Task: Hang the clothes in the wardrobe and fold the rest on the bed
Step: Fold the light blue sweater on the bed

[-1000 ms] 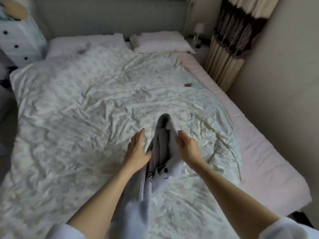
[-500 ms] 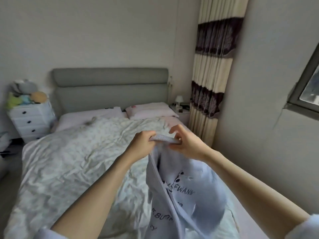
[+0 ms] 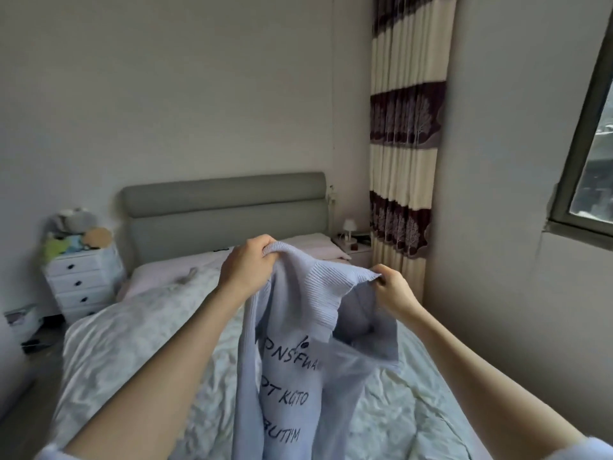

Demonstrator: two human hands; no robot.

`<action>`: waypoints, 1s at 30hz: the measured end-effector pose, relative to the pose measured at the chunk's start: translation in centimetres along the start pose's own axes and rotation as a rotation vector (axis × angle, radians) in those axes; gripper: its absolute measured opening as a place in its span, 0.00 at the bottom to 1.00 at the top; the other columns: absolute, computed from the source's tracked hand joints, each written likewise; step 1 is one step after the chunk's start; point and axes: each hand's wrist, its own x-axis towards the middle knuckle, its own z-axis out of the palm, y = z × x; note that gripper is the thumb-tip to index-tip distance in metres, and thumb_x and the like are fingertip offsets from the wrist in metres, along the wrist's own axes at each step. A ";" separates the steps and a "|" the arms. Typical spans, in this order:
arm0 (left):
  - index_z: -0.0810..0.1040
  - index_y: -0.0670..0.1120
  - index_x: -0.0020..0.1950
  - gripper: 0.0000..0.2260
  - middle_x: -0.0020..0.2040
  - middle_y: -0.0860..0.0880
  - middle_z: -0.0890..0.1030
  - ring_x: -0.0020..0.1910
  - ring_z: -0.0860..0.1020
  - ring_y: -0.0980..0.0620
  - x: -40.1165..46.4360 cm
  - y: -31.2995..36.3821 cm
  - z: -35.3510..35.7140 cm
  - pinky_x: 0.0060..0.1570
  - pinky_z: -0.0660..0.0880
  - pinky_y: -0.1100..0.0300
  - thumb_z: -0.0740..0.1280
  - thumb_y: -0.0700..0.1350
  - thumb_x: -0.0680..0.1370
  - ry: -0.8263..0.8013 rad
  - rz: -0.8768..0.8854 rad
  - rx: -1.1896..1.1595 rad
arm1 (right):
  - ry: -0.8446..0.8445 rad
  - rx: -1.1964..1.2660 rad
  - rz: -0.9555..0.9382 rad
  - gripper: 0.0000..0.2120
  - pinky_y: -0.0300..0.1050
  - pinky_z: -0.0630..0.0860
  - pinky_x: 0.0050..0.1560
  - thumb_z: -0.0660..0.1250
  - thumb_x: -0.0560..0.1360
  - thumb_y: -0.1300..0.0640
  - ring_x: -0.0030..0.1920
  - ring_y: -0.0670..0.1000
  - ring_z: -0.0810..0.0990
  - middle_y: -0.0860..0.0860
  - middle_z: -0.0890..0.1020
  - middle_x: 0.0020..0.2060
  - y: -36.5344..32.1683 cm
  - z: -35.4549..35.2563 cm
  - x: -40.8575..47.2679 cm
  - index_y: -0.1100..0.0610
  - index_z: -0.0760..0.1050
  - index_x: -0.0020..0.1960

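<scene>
A pale blue sweatshirt (image 3: 288, 386) with dark printed lettering hangs in the air over the bed (image 3: 132, 343). My left hand (image 3: 247, 265) grips one end of its ribbed band, and my right hand (image 3: 393, 288) pinches the other end. The band is stretched between the two hands at about chest height. The rest of the garment drops down past the bottom of the view. The bed carries a crumpled white floral duvet. No wardrobe is in view.
A grey headboard (image 3: 225, 207) and pillows (image 3: 315, 247) lie at the far end. A white drawer unit (image 3: 83, 280) with soft toys stands left of the bed. A small nightstand with a lamp (image 3: 351, 240), a striped curtain (image 3: 404, 144) and a window (image 3: 593, 144) are on the right.
Both hands lifted the sweatshirt off the bed and drew apart, spreading its ribbed band. The view tilted up from the duvet toward the headboard and wall.
</scene>
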 end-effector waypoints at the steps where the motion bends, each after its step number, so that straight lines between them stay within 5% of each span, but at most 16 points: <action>1: 0.79 0.48 0.48 0.07 0.45 0.49 0.81 0.47 0.76 0.43 -0.3 -0.2 -0.3 0.43 0.72 0.54 0.61 0.43 0.79 0.026 -0.005 0.088 | -0.009 -0.010 -0.007 0.10 0.42 0.66 0.41 0.59 0.75 0.66 0.43 0.51 0.74 0.54 0.79 0.43 -0.2 -0.1 0.3 0.61 0.77 0.52; 5: 0.72 0.48 0.38 0.13 0.33 0.51 0.73 0.39 0.70 0.44 -0.6 0.1 -1.6 0.39 0.66 0.56 0.58 0.49 0.81 0.029 0.017 -0.028 | -0.040 0.184 -0.047 0.12 0.40 0.65 0.29 0.62 0.78 0.58 0.28 0.46 0.68 0.46 0.72 0.26 -1.2 -0.1 -0.4 0.58 0.74 0.36; 7: 0.71 0.44 0.37 0.15 0.31 0.52 0.69 0.36 0.67 0.47 -0.6 0.7 -2.2 0.38 0.63 0.56 0.57 0.46 0.82 -0.014 0.075 -0.128 | -0.165 0.392 0.022 0.12 0.38 0.68 0.25 0.59 0.80 0.54 0.28 0.45 0.72 0.46 0.78 0.30 -0.7 0.2 -1.6 0.56 0.78 0.44; 11: 0.73 0.43 0.39 0.14 0.33 0.52 0.71 0.34 0.68 0.54 -0.9 1.4 -2.7 0.39 0.65 0.61 0.57 0.45 0.82 0.002 0.121 -0.218 | -0.471 0.430 0.189 0.18 0.43 0.75 0.35 0.53 0.78 0.67 0.40 0.51 0.79 0.54 0.82 0.49 3.0 3.0 -4.8 0.55 0.72 0.63; 14: 0.73 0.33 0.44 0.15 0.37 0.43 0.71 0.38 0.67 0.51 -1.0 0.9 -2.5 0.41 0.64 0.56 0.58 0.43 0.82 0.058 0.103 -0.262 | -0.755 0.027 0.031 0.31 0.38 0.75 0.46 0.53 0.72 0.72 0.55 0.50 0.77 0.52 0.72 0.66 5.7 5.7 -7.5 0.56 0.60 0.73; 18: 0.72 0.33 0.42 0.15 0.36 0.42 0.71 0.37 0.66 0.50 -0.9 -0.2 -2.3 0.38 0.62 0.56 0.58 0.43 0.82 0.198 0.031 -0.215 | -1.040 -0.183 -0.165 0.49 0.36 0.59 0.68 0.70 0.73 0.52 0.74 0.48 0.56 0.46 0.47 0.77 6.0 8.9 -10.0 0.49 0.35 0.76; 21: 0.66 0.42 0.33 0.16 0.29 0.48 0.68 0.36 0.65 0.47 -0.8 -1.0 -1.8 0.36 0.58 0.56 0.58 0.43 0.81 0.335 -0.073 -0.169 | -0.919 -0.187 -0.240 0.58 0.41 0.53 0.71 0.74 0.67 0.43 0.75 0.48 0.47 0.44 0.41 0.76 3.7 10.7 -10.1 0.51 0.31 0.76; 25: 0.68 0.41 0.36 0.15 0.34 0.43 0.73 0.39 0.69 0.43 -1.0 -2.0 -0.9 0.41 0.66 0.53 0.58 0.45 0.81 0.410 -0.247 -0.210 | -0.754 -0.193 -0.303 0.53 0.48 0.56 0.72 0.74 0.66 0.46 0.75 0.52 0.53 0.51 0.52 0.75 0.5 13.1 -10.4 0.58 0.42 0.76; 27: 0.74 0.39 0.41 0.14 0.42 0.39 0.78 0.44 0.74 0.41 -0.9 -2.8 -0.7 0.47 0.70 0.51 0.57 0.46 0.81 0.418 -0.310 -0.237 | -0.657 -0.090 -0.185 0.38 0.48 0.66 0.64 0.70 0.70 0.47 0.69 0.55 0.65 0.53 0.65 0.70 0.2 13.9 -10.6 0.57 0.56 0.73; 30: 0.72 0.41 0.39 0.15 0.39 0.43 0.76 0.41 0.71 0.46 -1.1 -4.2 -0.8 0.42 0.66 0.55 0.58 0.48 0.81 0.398 -0.339 -0.253 | -0.430 -0.037 -0.117 0.10 0.47 0.70 0.46 0.60 0.78 0.54 0.53 0.58 0.77 0.56 0.80 0.52 1.0 14.0 -10.1 0.59 0.73 0.54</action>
